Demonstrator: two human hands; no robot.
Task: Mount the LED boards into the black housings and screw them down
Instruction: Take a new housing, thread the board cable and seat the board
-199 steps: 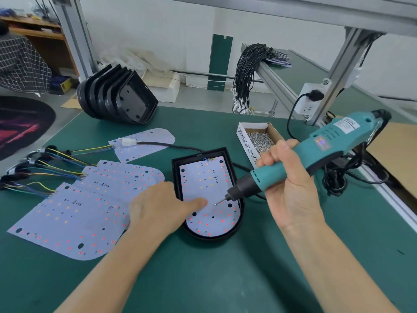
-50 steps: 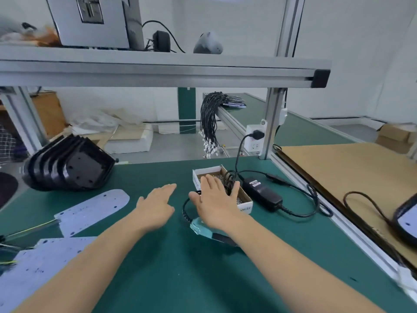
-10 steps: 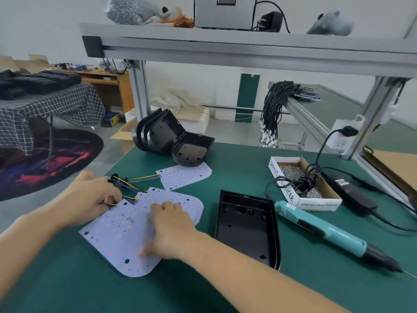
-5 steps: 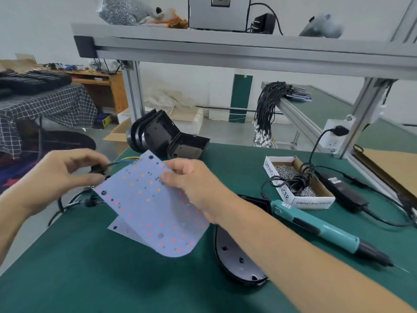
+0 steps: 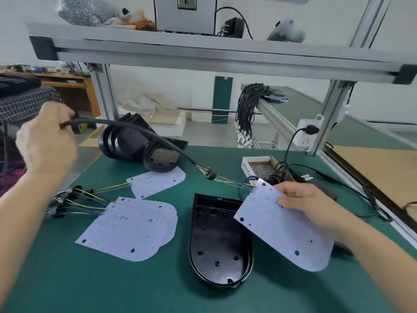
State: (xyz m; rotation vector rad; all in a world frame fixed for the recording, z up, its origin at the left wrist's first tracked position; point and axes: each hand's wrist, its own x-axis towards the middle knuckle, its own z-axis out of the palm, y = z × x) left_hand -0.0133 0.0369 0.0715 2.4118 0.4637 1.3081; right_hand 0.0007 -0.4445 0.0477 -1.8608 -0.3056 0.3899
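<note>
Two hands, right (image 5: 300, 199) pinching white dotted LED board (image 5: 282, 227), left (image 5: 45, 141) gripping its black cable (image 5: 144, 134)

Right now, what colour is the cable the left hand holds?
Black; the cable splits into coloured wires near the LED board. Head view.

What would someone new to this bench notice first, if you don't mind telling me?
Most likely the white LED board that the right hand holds tilted over the right edge of the open black housing at the middle of the green mat. From its top corner a black cable arcs up to the raised left hand. More boards lie flat at the left.
</note>
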